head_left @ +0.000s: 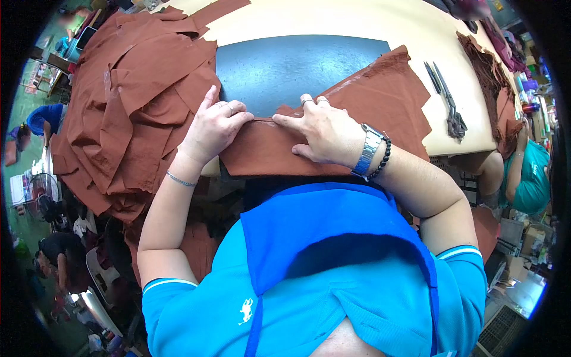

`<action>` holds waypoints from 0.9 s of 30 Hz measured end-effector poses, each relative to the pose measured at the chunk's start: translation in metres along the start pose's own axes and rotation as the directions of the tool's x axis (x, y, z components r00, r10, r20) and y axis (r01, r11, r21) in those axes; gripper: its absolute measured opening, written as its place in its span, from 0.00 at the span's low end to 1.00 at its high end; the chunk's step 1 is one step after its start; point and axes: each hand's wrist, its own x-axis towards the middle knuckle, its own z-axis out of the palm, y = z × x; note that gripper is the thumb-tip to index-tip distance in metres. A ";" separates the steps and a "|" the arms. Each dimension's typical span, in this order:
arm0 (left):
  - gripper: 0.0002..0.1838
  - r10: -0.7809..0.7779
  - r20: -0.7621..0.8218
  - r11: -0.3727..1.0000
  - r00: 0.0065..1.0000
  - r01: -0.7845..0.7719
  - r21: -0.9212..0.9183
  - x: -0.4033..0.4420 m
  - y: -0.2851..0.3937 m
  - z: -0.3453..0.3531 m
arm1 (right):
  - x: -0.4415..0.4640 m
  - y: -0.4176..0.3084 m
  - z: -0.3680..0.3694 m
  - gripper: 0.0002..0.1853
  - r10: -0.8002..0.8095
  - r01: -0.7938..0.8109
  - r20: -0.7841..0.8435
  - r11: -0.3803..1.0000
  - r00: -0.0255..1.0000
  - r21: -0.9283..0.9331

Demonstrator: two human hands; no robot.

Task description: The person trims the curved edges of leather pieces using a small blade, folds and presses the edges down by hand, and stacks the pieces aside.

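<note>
A reddish-brown cloth piece (380, 95) lies partly over a dark, smooth board (297, 65) and reaches the table's front edge. My left hand (217, 125) has its fingers curled down on the cloth's upper edge at the left, with the thumb pointing up; its fingers pinch that edge. My right hand (324, 128) rests on the same cloth to the right, fingers spread, the index fingertip on the edge close to my left hand. Rings show on both hands, and a watch and dark beads circle my right wrist.
A large heap of brown cloth (137, 113) is piled at the left of the pale table (285, 21). Large metal scissors (449, 104) lie at the right. More brown cloth (485, 71) hangs at the right edge, beside a person in teal (528, 178). Other people are at the far left.
</note>
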 end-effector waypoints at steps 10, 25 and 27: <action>0.08 0.030 -0.064 0.991 0.998 -0.021 0.133 -0.005 0.002 0.006 | 0.009 -0.006 -0.009 0.38 0.022 -0.017 0.112 0.999 0.993 -0.046; 0.07 -0.124 -0.039 0.946 0.992 0.130 0.297 -0.003 0.032 -0.002 | 0.000 0.002 0.009 0.36 -0.035 0.035 0.014 0.999 0.999 0.026; 0.11 -0.121 -0.057 0.937 0.991 0.132 0.323 -0.002 0.052 0.003 | -0.007 0.003 0.024 0.33 -0.029 0.029 -0.094 1.000 0.995 0.001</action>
